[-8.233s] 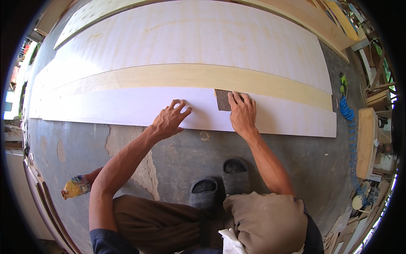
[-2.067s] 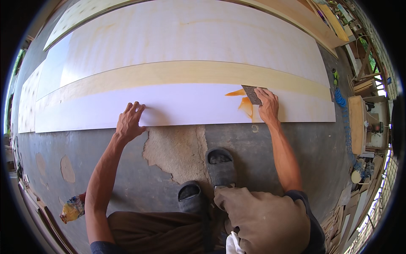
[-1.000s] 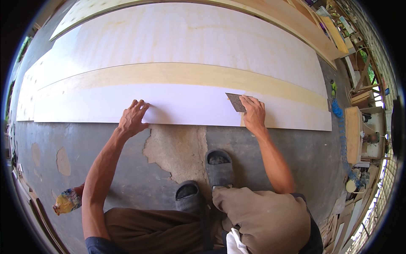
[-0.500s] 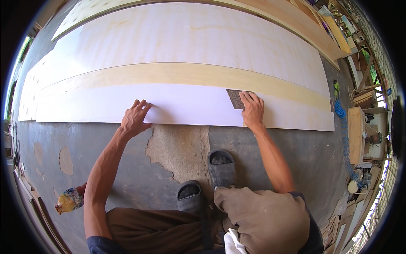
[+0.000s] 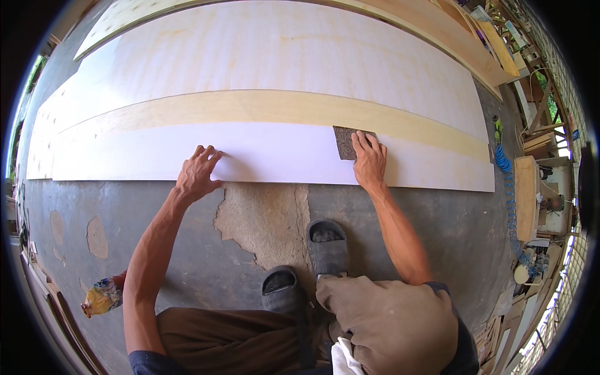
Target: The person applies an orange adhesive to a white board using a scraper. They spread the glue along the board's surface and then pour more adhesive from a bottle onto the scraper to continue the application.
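Observation:
A long pale board [image 5: 275, 150], white along its near side with a yellowish band behind, lies low across the view in front of me. My right hand [image 5: 370, 164] presses a dark brown, grainy piece of sandpaper [image 5: 344, 145] against its top, right of the middle. The fingers cover the sandpaper's right part. My left hand [image 5: 199, 173] rests at the board's near edge, left of the middle. Its fingers are bent and spread on the surface, with the thumb apart at the edge and nothing held.
A wide pale panel [image 5: 269, 56] lies behind the board. My dark sandals [image 5: 327, 247] stand on the worn grey floor [image 5: 250, 219]. A bottle [image 5: 103, 297] lies by my left forearm. A coiled blue hose [image 5: 502, 160] and a wooden box [image 5: 526, 197] are at the right.
My right hand has shifted slightly left and away from me with the sandpaper, which now sits less slanted. My left hand has stayed almost in place.

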The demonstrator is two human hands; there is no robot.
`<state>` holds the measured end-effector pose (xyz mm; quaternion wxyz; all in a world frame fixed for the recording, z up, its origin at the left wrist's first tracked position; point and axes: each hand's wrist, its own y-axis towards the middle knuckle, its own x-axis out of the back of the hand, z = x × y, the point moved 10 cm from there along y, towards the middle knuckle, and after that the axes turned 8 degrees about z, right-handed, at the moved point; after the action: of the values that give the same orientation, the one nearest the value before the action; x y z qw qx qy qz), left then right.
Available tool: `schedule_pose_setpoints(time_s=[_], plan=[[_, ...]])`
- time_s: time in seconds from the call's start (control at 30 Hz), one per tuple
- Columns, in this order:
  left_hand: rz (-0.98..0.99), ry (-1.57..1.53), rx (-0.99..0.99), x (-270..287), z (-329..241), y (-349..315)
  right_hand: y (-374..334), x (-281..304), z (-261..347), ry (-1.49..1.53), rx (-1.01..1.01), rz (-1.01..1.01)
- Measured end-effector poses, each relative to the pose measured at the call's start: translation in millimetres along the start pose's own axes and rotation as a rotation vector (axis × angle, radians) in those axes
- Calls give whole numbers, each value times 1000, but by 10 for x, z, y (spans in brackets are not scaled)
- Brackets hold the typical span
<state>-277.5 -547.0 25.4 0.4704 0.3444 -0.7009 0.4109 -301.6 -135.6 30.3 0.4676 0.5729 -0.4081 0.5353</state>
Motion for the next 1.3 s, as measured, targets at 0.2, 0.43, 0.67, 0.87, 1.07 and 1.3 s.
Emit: schedule_pose_setpoints(time_s=[0.2,0.43,0.67,0.87,1.07,1.3], plan=[[-7,-15,-13,9,-5,-3,-56,109,3,29,38,71],[-27,-27,5,105,-62,6,79,299,-93,135,22,35],[-16,-5,-9,-21,15,2,115,167,-16,100,12,108],[-28,2,-10,50,-25,-15,-319,285,-115,209,-13,311],[-24,-1,-13,17,-1,-9,-840,491,124,213,-32,454],[-18,-6,-16,9,13,-4,-672,717,382,345,-6,335]])
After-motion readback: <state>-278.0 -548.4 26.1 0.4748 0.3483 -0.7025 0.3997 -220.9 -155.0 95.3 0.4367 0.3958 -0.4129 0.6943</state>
